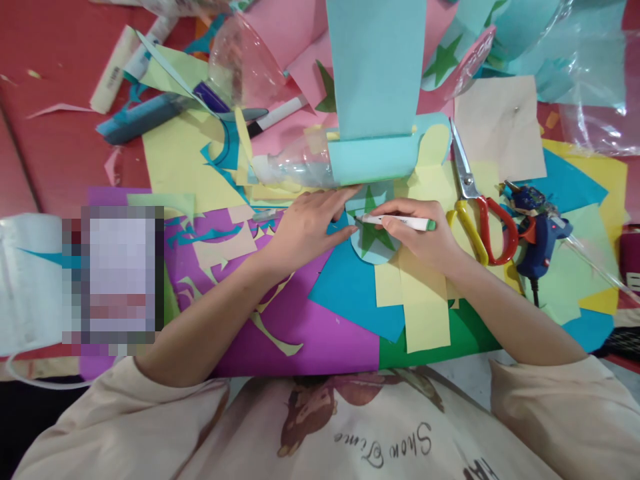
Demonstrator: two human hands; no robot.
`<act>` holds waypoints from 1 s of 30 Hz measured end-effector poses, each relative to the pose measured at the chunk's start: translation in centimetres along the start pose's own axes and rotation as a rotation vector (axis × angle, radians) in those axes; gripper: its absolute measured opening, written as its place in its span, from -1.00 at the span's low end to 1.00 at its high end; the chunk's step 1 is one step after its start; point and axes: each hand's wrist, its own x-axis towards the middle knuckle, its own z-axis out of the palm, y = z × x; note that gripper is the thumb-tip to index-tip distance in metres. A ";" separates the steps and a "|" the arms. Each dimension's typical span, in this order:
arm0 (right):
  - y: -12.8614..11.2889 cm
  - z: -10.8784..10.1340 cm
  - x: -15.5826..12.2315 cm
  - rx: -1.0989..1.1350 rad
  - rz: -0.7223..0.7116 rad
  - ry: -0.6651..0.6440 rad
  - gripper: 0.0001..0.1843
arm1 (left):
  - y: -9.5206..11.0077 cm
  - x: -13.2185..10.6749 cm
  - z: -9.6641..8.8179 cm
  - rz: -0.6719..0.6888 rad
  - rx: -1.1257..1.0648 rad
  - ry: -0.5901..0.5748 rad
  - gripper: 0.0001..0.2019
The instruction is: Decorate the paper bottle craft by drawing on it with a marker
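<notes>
In my right hand [417, 230] is a white marker [400, 221] with a green end, its tip pointing left. The tip meets a green star [375, 237] on a light blue rounded paper piece [361, 248]. My left hand [320, 217] lies with fingers stretched out at the upper left edge of that piece, holding nothing. Just beyond my hands a clear plastic bottle [300, 163] lies on its side, wrapped in light blue paper [375, 160]. Another light blue sheet [377, 67] rises from the wrap.
Scissors [467, 180] with red and yellow handles lie right of my right hand, beside a blue glue gun [537, 247]. Paper scraps [225, 247] cover the purple sheet [310, 340] on the left. A capped marker [277, 117] and a glue stick [113, 73] lie farther back.
</notes>
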 end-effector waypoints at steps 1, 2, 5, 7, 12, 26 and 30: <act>0.0 0.0 0.0 0.000 0.002 0.000 -0.78 | 0.0 0.0 0.0 -0.001 -0.002 0.000 -0.48; 0.0 0.0 0.0 -0.002 0.003 0.004 -0.78 | 0.0 0.0 -0.1 -0.002 -0.003 0.000 -0.48; 0.2 0.0 0.0 -0.005 -0.006 0.022 -0.76 | 0.0 0.0 -0.1 -0.005 -0.005 0.001 -0.48; 0.3 0.0 0.0 -0.004 -0.014 0.027 -0.75 | 0.0 0.0 0.0 -0.003 -0.003 0.001 -0.49; 0.2 0.0 0.0 -0.008 0.005 0.018 -0.78 | -0.1 0.0 0.0 0.009 0.002 0.010 -0.49; 0.1 -0.1 0.0 0.023 0.026 0.023 -0.81 | 0.1 0.0 0.0 -0.002 -0.003 0.007 -0.49; -0.1 -0.1 0.0 0.042 0.058 0.005 -0.83 | 0.0 0.0 0.0 0.003 0.004 0.009 -0.49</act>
